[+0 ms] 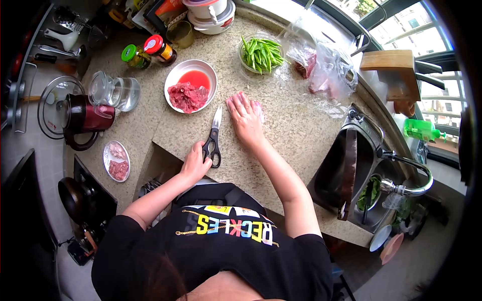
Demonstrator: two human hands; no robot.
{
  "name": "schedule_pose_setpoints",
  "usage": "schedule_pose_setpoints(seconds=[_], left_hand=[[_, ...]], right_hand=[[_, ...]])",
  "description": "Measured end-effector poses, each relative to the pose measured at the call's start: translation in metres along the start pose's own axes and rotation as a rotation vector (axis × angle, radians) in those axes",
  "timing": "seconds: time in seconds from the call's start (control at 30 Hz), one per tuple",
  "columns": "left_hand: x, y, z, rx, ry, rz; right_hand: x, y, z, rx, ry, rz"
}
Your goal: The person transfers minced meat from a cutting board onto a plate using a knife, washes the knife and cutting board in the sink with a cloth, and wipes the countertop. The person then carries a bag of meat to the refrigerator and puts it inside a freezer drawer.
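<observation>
A pair of black-handled scissors (pixel 214 143) lies on the counter with its blades pointing away from me. My left hand (pixel 193 163) has its fingers closed at the handle loops. Farther forward, my right hand (pixel 248 120) presses a pink cloth (pixel 258 107) against the counter; the cloth is bunched under its fingers and mostly hidden. A white bowl (pixel 213 75) of raw sliced meat (pixel 188 98) and reddish liquid stands just beyond the scissors. Past the right hand is a clear bowl of green peppers (pixel 262 54).
Plastic bags (pixel 334 75) with meat lie at the back right. A sink (pixel 326 163) with a faucet (pixel 424 173) is on the right, a knife block (pixel 389 75) behind it. Jars (pixel 160 49), a glass pitcher (pixel 123 94), a kettle (pixel 88 115) and a small meat plate (pixel 107 155) stand left.
</observation>
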State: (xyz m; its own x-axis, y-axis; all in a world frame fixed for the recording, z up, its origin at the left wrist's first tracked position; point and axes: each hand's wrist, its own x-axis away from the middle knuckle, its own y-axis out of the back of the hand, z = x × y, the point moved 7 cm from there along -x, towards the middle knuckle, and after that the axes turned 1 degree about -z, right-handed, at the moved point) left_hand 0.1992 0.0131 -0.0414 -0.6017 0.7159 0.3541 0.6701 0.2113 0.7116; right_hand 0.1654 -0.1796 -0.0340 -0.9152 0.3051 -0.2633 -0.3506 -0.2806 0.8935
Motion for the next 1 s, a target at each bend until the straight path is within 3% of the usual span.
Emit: schedule_pose_setpoints(seconds=[0.07,0.3,0.4,0.5,0.7,0.77,0.9,1.0], left_hand=[[0.005,0.002,0.005,0.011,-0.015,-0.095],[0.009,-0.008,0.015,0.068,0.084,-0.062],[0.002,-0.011,0.02,-0.028,-0.023,-0.115],[0.0,-0.01,0.018,-0.018,0.017,-0.062],[0.001,-0.006,0.005,-0.083,-0.008,-0.043],[0.001,-0.002,-0.003,-0.175,-0.013,-0.012],[-0.002,0.006,-0.016,-0.387,0.005,0.114],[-0.003,0.016,-0.028,-0.57,0.049,0.231]], right_hand=[[-0.009,-0.006,0.0,-0.009,0.047,-0.001],[-0.035,-0.024,-0.007,-0.055,0.159,-0.016],[-0.051,-0.018,-0.043,0.077,-0.082,-0.163],[-0.041,-0.007,-0.079,0.179,-0.324,-0.206],[0.048,0.028,-0.18,0.481,-0.836,-0.145],[0.087,0.065,-0.191,0.348,-1.114,-0.143],[0.173,0.092,-0.201,0.431,-1.312,-0.218],[0.239,0.093,-0.206,0.267,-1.382,-0.443]])
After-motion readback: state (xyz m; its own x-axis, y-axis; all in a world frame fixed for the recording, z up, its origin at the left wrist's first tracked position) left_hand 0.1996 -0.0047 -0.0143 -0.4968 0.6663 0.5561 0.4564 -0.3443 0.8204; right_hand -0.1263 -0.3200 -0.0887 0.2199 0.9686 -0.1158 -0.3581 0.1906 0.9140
